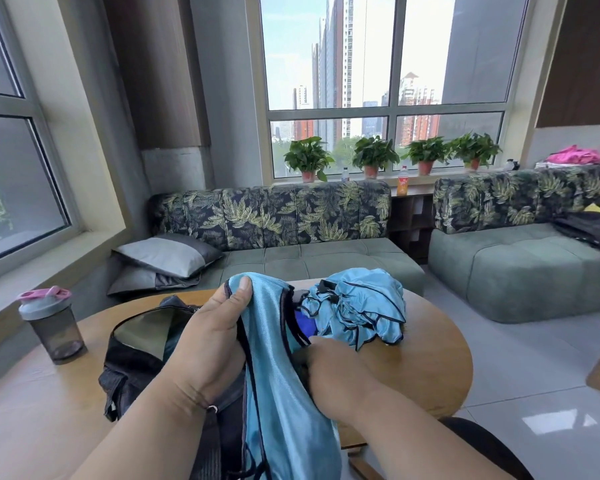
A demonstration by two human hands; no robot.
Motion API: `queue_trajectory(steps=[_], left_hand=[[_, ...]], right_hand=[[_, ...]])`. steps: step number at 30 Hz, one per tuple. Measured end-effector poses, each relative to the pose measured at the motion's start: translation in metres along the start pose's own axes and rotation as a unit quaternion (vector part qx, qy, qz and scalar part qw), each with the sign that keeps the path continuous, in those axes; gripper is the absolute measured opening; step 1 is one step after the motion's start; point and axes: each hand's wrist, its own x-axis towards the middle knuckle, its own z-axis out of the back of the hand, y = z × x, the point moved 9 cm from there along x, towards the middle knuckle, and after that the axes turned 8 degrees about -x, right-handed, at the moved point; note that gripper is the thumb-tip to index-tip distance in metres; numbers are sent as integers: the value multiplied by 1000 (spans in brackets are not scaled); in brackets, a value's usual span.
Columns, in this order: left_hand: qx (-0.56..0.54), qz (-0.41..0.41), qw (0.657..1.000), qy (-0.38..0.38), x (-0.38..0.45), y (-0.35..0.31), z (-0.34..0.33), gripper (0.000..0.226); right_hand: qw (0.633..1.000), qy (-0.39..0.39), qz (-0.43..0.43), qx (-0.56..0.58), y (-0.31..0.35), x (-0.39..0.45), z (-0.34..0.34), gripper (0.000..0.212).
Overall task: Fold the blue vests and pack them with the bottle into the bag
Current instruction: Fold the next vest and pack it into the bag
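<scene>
A light blue vest (278, 368) with dark trim hangs from my left hand (212, 337), which pinches its top edge near the thumb. My right hand (336, 372) grips the same vest lower down, at its right side. More blue vests (357, 313) lie crumpled in a heap on the round wooden table (430, 358), behind my right hand. The dark bag (139, 344) lies open on the table under my left hand. A smoky grey bottle (52, 327) with a pink and grey lid stands upright at the table's left.
Green sofas with leaf-print backs (271, 216) stand behind the table, with grey cushions (167, 254) at the left end. Potted plants (307, 157) line the window sill. A black chair (482, 441) edge shows at lower right, above tiled floor.
</scene>
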Motion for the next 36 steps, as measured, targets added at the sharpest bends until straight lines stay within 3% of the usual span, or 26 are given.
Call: queue_trajectory(steps=[4,11,14,18,20,21,24,26,28,30,33,36], left_hand=[[19,-27,999,-26,1,-13,10,30],[20,-60,994,-93,7,-30,40,39],[48,-77,989,-116,7,-35,49,22],[86,-107,978,-154,7,-42,58,21],[95,-117,974,-167,8,-45,61,24],[100,-120,973,-172,9,-46,62,25],[111,-116,969,-188,10,-48,63,20],[102,-108,968,-203,12,-47,67,19],[98,-95,969,-207,15,-45,68,20],[108,-89,968,-209,18,-45,68,23],[127,-101,962,-222,22,-47,66,21],[149,-104,957,-227,24,-47,64,20]], right_hand=[[999,43,-26,11,-15,0,-10,22],[981,10,-45,188,-42,-9,2,51],[962,-49,-40,266,-51,-13,18,54],[930,-200,-31,308,-60,-19,53,45],[930,-241,-25,276,-58,-19,66,45],[948,-229,-21,219,-54,-18,67,47],[991,-114,-35,61,-45,-10,52,54],[976,-127,-55,169,-48,-11,55,43],[910,-159,-82,373,-57,-13,59,21],[873,-123,-96,461,-60,-12,52,13],[931,-41,-88,352,-51,-11,40,32],[986,-70,-63,137,-45,-16,49,40]])
